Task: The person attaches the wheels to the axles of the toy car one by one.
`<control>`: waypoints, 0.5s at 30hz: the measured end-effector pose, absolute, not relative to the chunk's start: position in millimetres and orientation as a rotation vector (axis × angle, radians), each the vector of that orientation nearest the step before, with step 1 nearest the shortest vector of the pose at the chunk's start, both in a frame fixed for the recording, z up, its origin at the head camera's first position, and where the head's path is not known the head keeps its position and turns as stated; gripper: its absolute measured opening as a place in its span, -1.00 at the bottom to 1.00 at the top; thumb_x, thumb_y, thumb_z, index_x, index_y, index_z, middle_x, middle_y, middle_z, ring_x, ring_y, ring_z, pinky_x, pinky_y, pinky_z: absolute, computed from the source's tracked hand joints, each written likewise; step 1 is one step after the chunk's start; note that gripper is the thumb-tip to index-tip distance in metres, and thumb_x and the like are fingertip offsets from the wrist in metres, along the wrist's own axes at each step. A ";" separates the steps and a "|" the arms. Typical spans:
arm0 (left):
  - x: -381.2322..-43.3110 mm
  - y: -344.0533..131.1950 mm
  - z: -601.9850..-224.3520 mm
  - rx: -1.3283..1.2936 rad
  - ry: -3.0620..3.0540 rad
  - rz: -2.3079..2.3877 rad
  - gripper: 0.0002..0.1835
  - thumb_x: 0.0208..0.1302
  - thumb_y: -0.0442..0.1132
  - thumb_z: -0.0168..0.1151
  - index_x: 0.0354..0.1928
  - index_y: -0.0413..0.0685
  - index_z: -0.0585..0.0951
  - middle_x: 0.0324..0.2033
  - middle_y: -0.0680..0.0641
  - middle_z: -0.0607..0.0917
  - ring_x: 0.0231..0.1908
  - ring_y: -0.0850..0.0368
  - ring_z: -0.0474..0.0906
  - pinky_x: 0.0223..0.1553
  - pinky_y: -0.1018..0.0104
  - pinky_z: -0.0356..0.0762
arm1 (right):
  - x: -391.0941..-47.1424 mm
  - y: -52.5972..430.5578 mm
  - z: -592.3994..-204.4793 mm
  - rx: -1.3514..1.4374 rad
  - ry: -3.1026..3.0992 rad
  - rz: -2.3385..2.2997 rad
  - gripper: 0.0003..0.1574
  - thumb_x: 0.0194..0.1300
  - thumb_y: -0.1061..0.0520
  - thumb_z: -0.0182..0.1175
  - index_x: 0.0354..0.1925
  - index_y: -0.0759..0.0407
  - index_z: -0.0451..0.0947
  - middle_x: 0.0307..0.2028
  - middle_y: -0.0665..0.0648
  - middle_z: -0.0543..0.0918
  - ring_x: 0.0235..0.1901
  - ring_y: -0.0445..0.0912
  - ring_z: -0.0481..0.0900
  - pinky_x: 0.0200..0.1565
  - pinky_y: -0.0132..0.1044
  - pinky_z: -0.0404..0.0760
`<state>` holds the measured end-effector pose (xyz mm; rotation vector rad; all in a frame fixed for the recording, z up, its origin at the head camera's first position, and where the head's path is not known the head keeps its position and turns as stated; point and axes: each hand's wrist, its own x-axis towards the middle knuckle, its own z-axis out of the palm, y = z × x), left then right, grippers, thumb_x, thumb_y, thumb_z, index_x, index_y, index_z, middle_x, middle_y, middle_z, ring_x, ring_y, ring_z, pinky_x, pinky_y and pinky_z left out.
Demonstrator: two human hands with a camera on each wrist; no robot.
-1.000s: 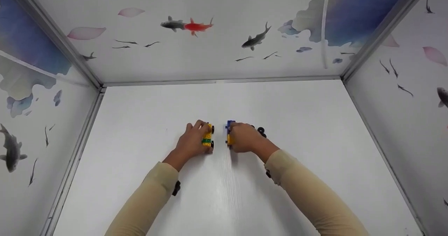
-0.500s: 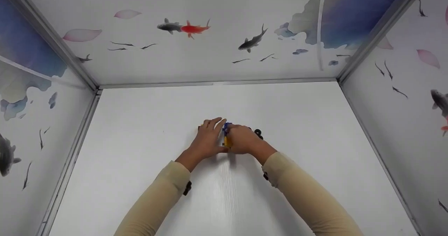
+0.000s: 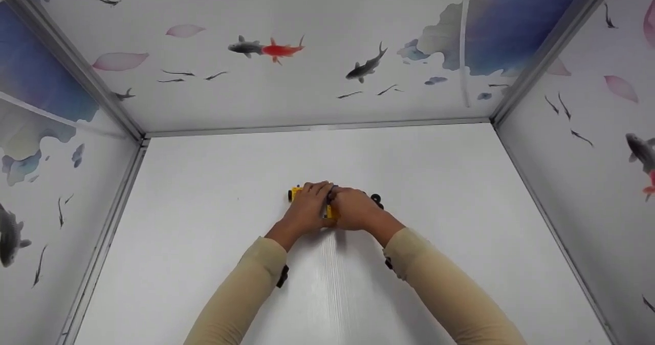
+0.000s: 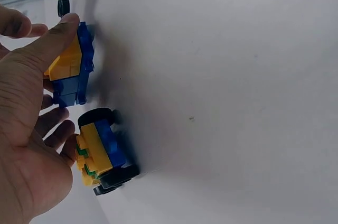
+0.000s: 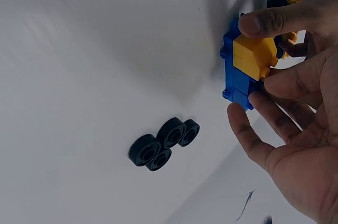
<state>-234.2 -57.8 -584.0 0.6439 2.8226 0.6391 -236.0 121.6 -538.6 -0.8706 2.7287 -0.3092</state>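
A wheel-less toy car (image 3: 329,212) of yellow and blue building blocks is between my two hands near the middle of the table. My right hand (image 3: 352,209) grips it from the right, its thumb along the yellow block (image 5: 256,55). Reaching across from the left, my left hand (image 3: 306,212) holds the same toy car, thumb at the near end and fingers curving over the far end. The left wrist view has this thumb lying on the yellow part. Partly hidden behind my left hand stands a second toy car (image 4: 103,150), yellow, blue and green with black wheels.
Several loose black wheels (image 5: 158,145) lie on the white table (image 3: 215,181), just right of my right hand. White panels with printed fish and petals (image 3: 286,89) enclose the table at the back and both sides.
My left hand has let go of the wheeled toy car, leaving it further left, and moved right onto the wheel-less one. My right hand keeps its grip in nearly the same place.
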 end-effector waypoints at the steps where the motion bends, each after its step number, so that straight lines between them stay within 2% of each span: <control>1: -234.3 -58.1 -584.3 0.648 2.821 0.648 0.04 0.40 0.11 0.55 0.74 -0.07 0.24 0.70 -0.14 0.32 0.63 -0.20 0.26 0.71 -0.10 0.25 | -235.8 121.5 -539.1 -0.872 2.728 -0.314 -0.36 0.38 -0.19 0.56 0.13 0.28 0.80 0.27 0.21 0.75 0.27 0.15 0.73 0.35 0.11 0.72; 10: -236.7 -59.1 -584.1 0.684 2.819 0.670 0.01 0.42 0.10 0.54 0.71 -0.13 0.26 0.65 -0.16 0.39 0.56 -0.21 0.32 0.67 -0.05 0.33 | -234.6 125.7 -540.7 -0.899 2.719 -0.436 -0.61 0.42 0.12 0.48 0.13 0.28 0.81 0.31 0.21 0.75 0.31 0.16 0.72 0.39 0.09 0.70; 15: -239.8 -59.8 -584.4 0.685 2.806 0.707 0.03 0.38 0.10 0.57 0.70 -0.14 0.28 0.62 -0.17 0.42 0.53 -0.20 0.34 0.65 -0.05 0.36 | -237.9 135.9 -536.8 -0.953 2.679 -0.546 -0.54 0.42 0.34 0.32 0.25 0.33 0.75 0.35 0.28 0.73 0.39 0.21 0.67 0.45 0.11 0.65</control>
